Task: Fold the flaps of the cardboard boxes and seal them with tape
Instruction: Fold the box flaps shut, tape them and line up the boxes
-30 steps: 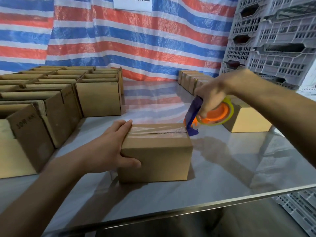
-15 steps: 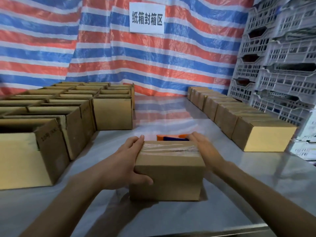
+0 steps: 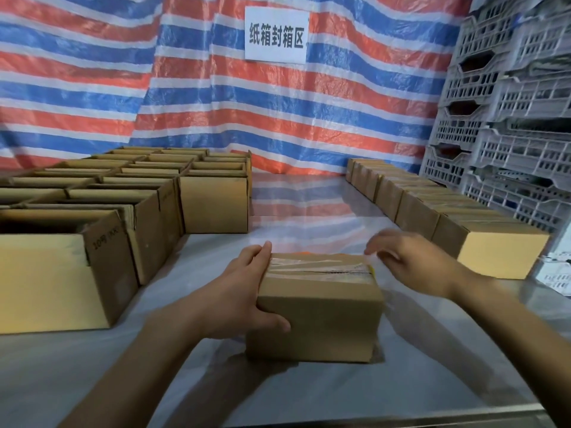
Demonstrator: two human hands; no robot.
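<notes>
Our left hand clasps the left end of the box, thumb on its front face, fingers up its side. Our right hand, blurred, fingers loose and apart, hovers just beside the box's top right corner, holding nothing. The box sits on the table, tape along its top seam. Beyond: open boxes at left, sealed boxes at right, crates, striped tarp with sign.
</notes>
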